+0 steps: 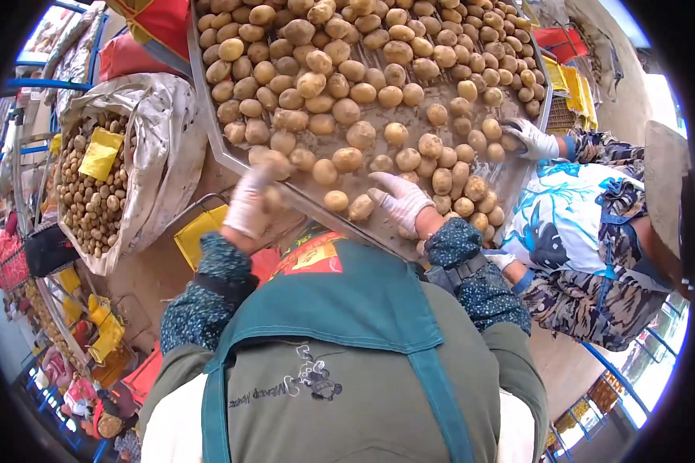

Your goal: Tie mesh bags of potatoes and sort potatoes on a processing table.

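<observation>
A metal sorting table [318, 223] full of loose potatoes [347, 110] lies before me. My left hand [248, 199], in a pale glove and blurred, is at its near left edge. Two blurred potatoes [273, 198] are right beside its fingers; whether they are gripped cannot be made out. My right hand [402, 199], also gloved, hovers over the near part of the table with thumb and fingers apart, holding nothing. Close to its fingertips lies a single potato [361, 206]. More potatoes [463, 185] are bunched to its right.
At the right, a person [579, 220] in a patterned apron reaches a gloved hand [533, 139] to the potatoes. On the left stands an open white sack [162, 127] of smaller potatoes. Below the table edge is a yellow sack [200, 234] by a metal frame. Other people [87, 399] are farther off.
</observation>
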A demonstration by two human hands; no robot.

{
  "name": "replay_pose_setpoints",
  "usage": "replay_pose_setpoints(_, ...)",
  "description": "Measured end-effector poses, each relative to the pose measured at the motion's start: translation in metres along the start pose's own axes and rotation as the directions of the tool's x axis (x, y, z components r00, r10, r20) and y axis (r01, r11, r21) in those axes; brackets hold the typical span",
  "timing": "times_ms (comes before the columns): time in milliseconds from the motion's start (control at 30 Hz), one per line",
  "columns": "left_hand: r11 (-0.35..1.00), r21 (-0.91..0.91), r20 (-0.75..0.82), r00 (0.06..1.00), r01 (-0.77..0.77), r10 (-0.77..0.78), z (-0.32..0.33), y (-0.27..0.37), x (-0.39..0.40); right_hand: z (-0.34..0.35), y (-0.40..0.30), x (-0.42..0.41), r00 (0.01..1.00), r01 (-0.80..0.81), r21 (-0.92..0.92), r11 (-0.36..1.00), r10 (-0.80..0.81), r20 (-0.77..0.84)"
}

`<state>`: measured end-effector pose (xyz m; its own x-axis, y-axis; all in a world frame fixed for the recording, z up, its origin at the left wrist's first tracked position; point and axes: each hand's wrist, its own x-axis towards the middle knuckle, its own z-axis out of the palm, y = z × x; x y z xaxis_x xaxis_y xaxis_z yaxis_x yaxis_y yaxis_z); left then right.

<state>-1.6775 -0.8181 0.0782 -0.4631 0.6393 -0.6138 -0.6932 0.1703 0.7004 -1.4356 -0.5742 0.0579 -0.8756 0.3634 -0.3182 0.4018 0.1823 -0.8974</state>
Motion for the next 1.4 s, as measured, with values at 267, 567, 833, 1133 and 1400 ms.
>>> replay_pose_setpoints(267,0.931,0.029,-0.71,0.648,-0.364,0.276,-0.175,0.114,-0.022,-0.063,0.053,0.015,0.903,0.022,-0.739,0.674,-0.33,-0.274)
replay_pose_setpoints(567,-0.256,0.967,0.109,0.928,-0.016,0.357,0.037,-0.016,0.04,-0.033,0.079,-0.013,0.961,-0.245,-0.788,0.565,0.036,-0.273)
replay_pose_setpoints(833,-0.394,0.919,0.068,0.994,-0.028,0.088,0.083,-0.016,0.056,-0.027,0.104,-0.102,0.965,-0.252,-0.804,0.539,0.075,-0.252)
replay_pose_setpoints(1133,0.017,0.906,0.409,0.884,-0.423,0.226,0.076,-0.046,0.039,-0.066,0.039,-0.057,0.963,-0.175,-0.738,0.652,-0.041,-0.265)
replay_pose_setpoints(1400,-0.249,0.964,0.057,0.835,0.098,0.548,0.024,-0.034,0.022,-0.067,-0.016,0.123,0.873,0.181,-0.817,0.547,-0.471,-0.122)
